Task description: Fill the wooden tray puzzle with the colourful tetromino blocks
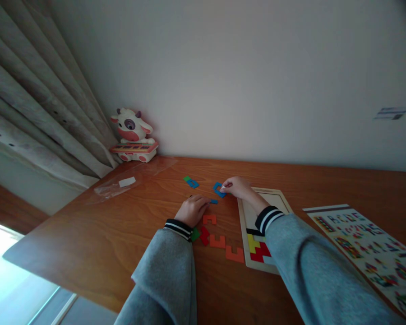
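My right hand [237, 187] pinches a blue U-shaped puzzle piece [218, 189] on the wooden table [98, 234]. My left hand [192, 209] rests curled on the table beside a small blue piece [214, 201], its fingers hiding what is under them. Orange pieces [209, 219] [218, 241] [235, 254], a red piece [204, 235] and a green piece [195, 234] lie near my left wrist. A wooden puzzle tray [244, 225] lies under my right forearm with yellow [252, 243] and red pieces [260, 253] in it. Another blue and green pair [191, 182] lies farther back.
A cow-shaped toy keyboard [134, 135] stands at the back left by the curtain [37, 99]. A clear plastic bag [117, 186] lies on the left. A printed pattern sheet [368, 248] lies at the right. The wall runs along the table's far edge.
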The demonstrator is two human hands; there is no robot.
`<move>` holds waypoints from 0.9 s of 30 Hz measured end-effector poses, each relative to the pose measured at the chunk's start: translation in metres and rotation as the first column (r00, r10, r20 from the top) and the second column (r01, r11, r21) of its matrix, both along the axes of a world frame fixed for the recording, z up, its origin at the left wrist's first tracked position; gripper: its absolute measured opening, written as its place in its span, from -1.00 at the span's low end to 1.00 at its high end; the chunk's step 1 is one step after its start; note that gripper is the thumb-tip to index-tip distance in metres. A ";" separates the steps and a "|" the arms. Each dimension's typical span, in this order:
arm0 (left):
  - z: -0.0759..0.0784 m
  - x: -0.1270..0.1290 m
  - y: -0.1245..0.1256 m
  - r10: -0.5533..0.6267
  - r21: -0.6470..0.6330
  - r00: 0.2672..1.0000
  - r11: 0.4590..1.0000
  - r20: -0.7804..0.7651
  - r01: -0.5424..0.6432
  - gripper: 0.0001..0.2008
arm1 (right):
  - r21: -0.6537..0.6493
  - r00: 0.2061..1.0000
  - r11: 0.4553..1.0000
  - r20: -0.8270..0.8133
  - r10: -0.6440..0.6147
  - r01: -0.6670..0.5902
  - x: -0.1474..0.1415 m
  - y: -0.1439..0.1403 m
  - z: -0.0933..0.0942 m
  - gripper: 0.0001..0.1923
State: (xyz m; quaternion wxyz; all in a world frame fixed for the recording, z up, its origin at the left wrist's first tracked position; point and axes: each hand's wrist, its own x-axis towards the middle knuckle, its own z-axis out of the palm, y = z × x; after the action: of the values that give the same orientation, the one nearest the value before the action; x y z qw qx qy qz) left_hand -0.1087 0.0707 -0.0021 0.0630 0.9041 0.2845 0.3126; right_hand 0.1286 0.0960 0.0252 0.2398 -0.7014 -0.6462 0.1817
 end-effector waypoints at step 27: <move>0.019 0.101 -0.083 -0.200 -0.285 0.966 0.927 0.166 0.241 -0.83 | 0.135 0.925 0.978 -0.366 -0.100 0.159 0.125 -0.210 -0.018 -0.64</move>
State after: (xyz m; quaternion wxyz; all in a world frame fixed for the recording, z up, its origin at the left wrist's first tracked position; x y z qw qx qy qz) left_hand -0.0080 -0.0125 0.0165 0.2549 0.8868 0.2205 0.3162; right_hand 0.2538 -0.1137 0.0071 0.4208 -0.6761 -0.5567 0.2364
